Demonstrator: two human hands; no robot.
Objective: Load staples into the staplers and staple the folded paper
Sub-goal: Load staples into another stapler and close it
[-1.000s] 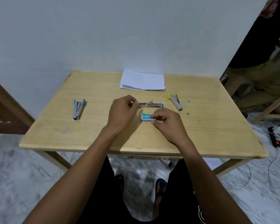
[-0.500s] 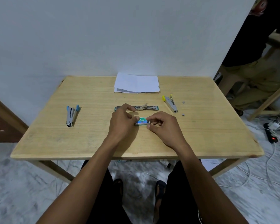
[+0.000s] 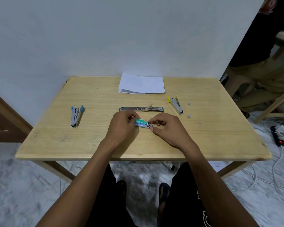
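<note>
Both hands meet over a small green staple box (image 3: pixel 141 123) at the middle of the wooden table (image 3: pixel 56 138): the left hand (image 3: pixel 121 126) pinches its left end, while the right hand (image 3: pixel 166 129) pinches the grey inner part drawn partly out at its right end. The fingertips hide the box ends, so its contents cannot be made out. A blue stapler (image 3: pixel 76 115) lies well to the left, a yellow stapler (image 3: pixel 175 104) to the right, an opened staple tray (image 3: pixel 141 109) just behind the hands, and folded paper (image 3: pixel 141 83) at the far edge.

Even soft indoor light, sharp centre, wide-angle bending at edges
</note>
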